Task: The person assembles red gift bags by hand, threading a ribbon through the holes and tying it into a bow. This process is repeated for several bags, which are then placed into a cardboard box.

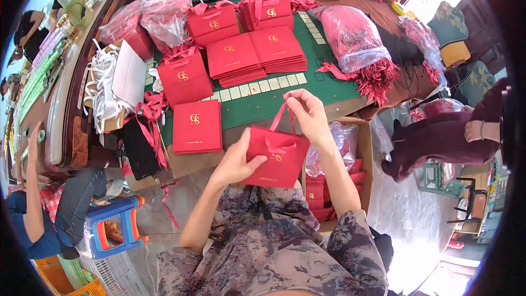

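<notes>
Small red paper gift bag (276, 160), gold logo on front, flat and unopened, tilted slightly, held above lap near table edge. Red ribbon handle (280, 115) loops up from top edge, pulled taut, pinched at top.

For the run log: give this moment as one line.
left hand: holds red paper gift bag | right hand: pinches red ribbon handle | over green table

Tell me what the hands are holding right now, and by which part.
Both hold a red gift bag. The left hand grips its left edge; the right hand pinches the red ribbon handle above the bag's top.
</notes>
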`<state>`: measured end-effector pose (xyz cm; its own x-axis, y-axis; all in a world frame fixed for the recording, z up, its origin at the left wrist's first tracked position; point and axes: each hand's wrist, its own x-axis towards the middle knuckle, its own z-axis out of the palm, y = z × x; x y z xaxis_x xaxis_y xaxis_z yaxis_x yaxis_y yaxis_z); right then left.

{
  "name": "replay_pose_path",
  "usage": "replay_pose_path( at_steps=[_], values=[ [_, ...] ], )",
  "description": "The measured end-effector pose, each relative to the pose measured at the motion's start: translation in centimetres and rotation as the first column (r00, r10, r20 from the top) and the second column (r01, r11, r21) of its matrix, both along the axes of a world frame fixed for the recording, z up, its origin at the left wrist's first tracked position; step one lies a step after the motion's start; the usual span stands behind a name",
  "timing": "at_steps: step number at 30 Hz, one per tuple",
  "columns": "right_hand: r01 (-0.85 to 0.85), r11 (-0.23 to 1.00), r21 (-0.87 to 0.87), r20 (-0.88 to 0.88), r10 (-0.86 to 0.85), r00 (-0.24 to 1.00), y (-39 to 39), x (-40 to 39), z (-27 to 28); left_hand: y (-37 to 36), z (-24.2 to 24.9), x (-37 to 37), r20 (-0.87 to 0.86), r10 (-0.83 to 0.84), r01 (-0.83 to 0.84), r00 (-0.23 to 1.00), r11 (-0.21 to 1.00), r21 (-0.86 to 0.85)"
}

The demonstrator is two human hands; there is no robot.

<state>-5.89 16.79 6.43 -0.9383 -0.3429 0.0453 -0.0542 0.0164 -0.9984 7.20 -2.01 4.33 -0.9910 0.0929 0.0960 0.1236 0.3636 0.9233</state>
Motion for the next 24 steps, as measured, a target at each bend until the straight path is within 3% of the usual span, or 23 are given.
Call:
replay_pose_path(
  at_steps=[1, 4, 5, 8, 10, 11, 15, 17, 20, 21, 23, 24],
  values=[
    [0.023, 0.999, 0.022, 0.001, -0.024, 1.0, 0.0, 0.1, 0.0, 0.2, 0.2, 0.1, 0.175, -0.08, 0.06, 0.981, 0.991, 0.118],
    [0.085, 0.996, 0.025, -0.002, -0.085, 0.996, 0.2, -0.1, -1.2, 1.5, -1.4, 1.1, 0.133, -0.064, 0.034, 0.989, 0.976, 0.217],
    [0.105, 0.994, 0.016, 0.006, -0.105, 0.994, 0.3, -0.3, -1.8, 1.6, -1.7, 1.6, 0.213, -0.055, 0.002, 0.975, 0.97, 0.245],
    [0.122, 0.992, 0.023, 0.04, -0.123, 0.992, -0.2, 0.3, -2.4, 2.1, -3.3, 2.6, 0.199, -0.018, -0.042, 0.98, 0.955, 0.293],
    [0.169, 0.984, -0.055, -0.102, -0.174, 0.979, -0.9, 0.5, -2.7, 2.2, -4.4, 3.3, 0.163, 0.036, -0.078, 0.986, 0.961, 0.266],
    [0.221, 0.975, -0.007, -0.077, -0.221, 0.972, -0.9, 0.7, -2.6, 2.4, -4.8, 3.3, 0.113, 0.079, -0.105, 0.99, 0.965, 0.242],
    [0.27, 0.962, -0.038, -0.106, -0.273, 0.956, -1.6, 0.4, -5.1, 3.0, -3.0, 3.8, 0.228, 0.029, -0.091, 0.973, 0.959, 0.268],
    [0.273, 0.96, -0.068, -0.097, -0.279, 0.955, -1.8, 0.2, -6.2, 3.2, -4.7, 3.9, 0.188, 0.038, -0.098, 0.981, 0.943, 0.319],
    [0.293, 0.946, 0.141, -0.254, -0.251, 0.934, -1.9, 0.1, -7.9, 2.8, -5.5, 3.8, 0.114, 0.072, -0.109, 0.991, 0.924, 0.366],
    [0.3, 0.944, 0.14, -0.265, -0.256, 0.93, -1.2, -0.5, -9.0, 2.5, -5.3, 3.8, 0.193, 0.063, -0.13, 0.979, 0.925, 0.357],
    [0.17, 0.949, 0.265, -0.338, -0.073, 0.938, 0.4, -2.2, -10.7, 1.6, -6.4, 3.9, 0.257, 0.077, -0.182, 0.963, 0.891, 0.415],
    [0.213, 0.94, 0.266, -0.214, -0.158, 0.964, 1.0, -2.8, -10.2, 1.1, -6.5, 3.9, 0.244, 0.073, -0.172, 0.967, 0.893, 0.416]
  ],
)
